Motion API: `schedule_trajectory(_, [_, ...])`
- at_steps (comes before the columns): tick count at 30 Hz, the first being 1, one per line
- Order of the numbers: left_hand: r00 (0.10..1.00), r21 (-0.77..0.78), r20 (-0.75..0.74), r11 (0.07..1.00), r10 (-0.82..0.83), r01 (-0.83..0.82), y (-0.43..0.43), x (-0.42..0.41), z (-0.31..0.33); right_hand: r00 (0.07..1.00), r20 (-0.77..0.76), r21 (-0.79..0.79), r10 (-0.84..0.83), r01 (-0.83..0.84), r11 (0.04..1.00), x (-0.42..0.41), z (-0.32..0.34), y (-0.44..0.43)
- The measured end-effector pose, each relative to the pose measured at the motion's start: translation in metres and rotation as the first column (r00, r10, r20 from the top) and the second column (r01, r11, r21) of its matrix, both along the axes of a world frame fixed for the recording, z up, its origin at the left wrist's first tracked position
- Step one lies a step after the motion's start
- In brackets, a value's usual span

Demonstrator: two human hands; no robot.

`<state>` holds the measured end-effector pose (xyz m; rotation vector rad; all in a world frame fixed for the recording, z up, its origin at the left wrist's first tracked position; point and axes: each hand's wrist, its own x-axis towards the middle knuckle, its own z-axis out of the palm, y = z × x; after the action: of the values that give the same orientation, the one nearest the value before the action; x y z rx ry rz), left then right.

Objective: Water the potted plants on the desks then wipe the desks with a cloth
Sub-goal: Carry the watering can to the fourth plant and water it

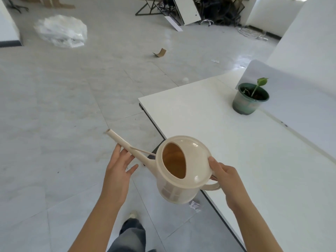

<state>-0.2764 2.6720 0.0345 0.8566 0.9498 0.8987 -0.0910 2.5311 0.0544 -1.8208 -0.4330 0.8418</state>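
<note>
A cream plastic watering can (183,171) hangs in the air beside the corner of a white desk (218,124), its long spout pointing up and to the left. My right hand (225,180) grips the can's handle at its right side. My left hand (120,168) lies under the spout with fingers spread, touching it from below. A green pot with a small leafy seedling (250,97) stands on the desk at the far right, well apart from the can. No cloth is in view.
White partition panels (300,51) rise behind the pot. On the tiled floor lie a heap of clear plastic wrap (61,30), a cardboard scrap (161,52) and a crumpled paper (194,205) under the desk edge. Stacked furniture frames (181,10) fill the far end.
</note>
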Motion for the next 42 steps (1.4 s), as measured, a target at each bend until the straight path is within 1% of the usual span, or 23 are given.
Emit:
schedule_trajectory(6, [0.966,0.024,0.03,0.966,-0.257,0.257,0.088,0.039,0.015,0.981,0.014,0.0,-0.194,0.194,0.981,0.011,0.012,0.058])
schedule_trajectory(9, [0.924,0.044,0.038,0.924,-0.381,0.379,0.117,0.066,0.017,0.956,0.027,0.01,-0.291,0.291,0.957,0.021,0.016,0.073])
schedule_trajectory(12, [0.878,0.041,0.078,0.882,-0.471,0.47,0.133,0.098,0.017,0.928,0.036,0.008,-0.372,0.371,0.928,0.036,0.015,0.078])
schedule_trajectory(16, [0.837,-0.003,0.112,0.842,-0.536,0.539,0.142,0.149,0.012,0.891,0.027,0.019,-0.453,0.452,0.892,0.066,0.012,0.079])
schedule_trajectory(19, [0.806,-0.028,0.105,0.809,-0.582,0.588,0.142,0.185,0.013,0.865,0.017,0.015,-0.502,0.502,0.865,0.09,0.01,0.072])
schedule_trajectory(22, [0.781,-0.017,0.092,0.783,-0.618,0.622,0.143,0.22,0.014,0.829,-0.003,0.016,-0.559,0.559,0.829,0.115,0.008,0.069])
schedule_trajectory(27, [0.725,0.01,0.081,0.728,-0.684,0.686,0.139,0.27,0.013,0.738,-0.036,0.017,-0.674,0.674,0.738,0.144,0.01,0.066])
schedule_trajectory(33, [0.599,0.061,0.006,0.598,-0.801,0.799,0.128,0.33,0.01,0.642,-0.084,0.049,-0.762,0.767,0.64,0.159,0.016,0.053])
schedule_trajectory(35, [0.555,0.071,0.01,0.554,-0.832,0.829,0.125,0.35,0.008,0.614,-0.092,0.046,-0.784,0.789,0.613,0.161,0.02,0.05])
schedule_trajectory(38, [0.507,0.041,0.041,0.508,-0.861,0.86,0.118,0.376,0.004,0.571,-0.096,0.038,-0.815,0.821,0.57,0.16,0.029,0.047])
schedule_trajectory(42, [0.41,0.008,-0.015,0.41,-0.912,0.912,0.114,0.404,0.002,0.553,-0.106,0.019,-0.826,0.832,0.555,0.159,0.037,0.045])
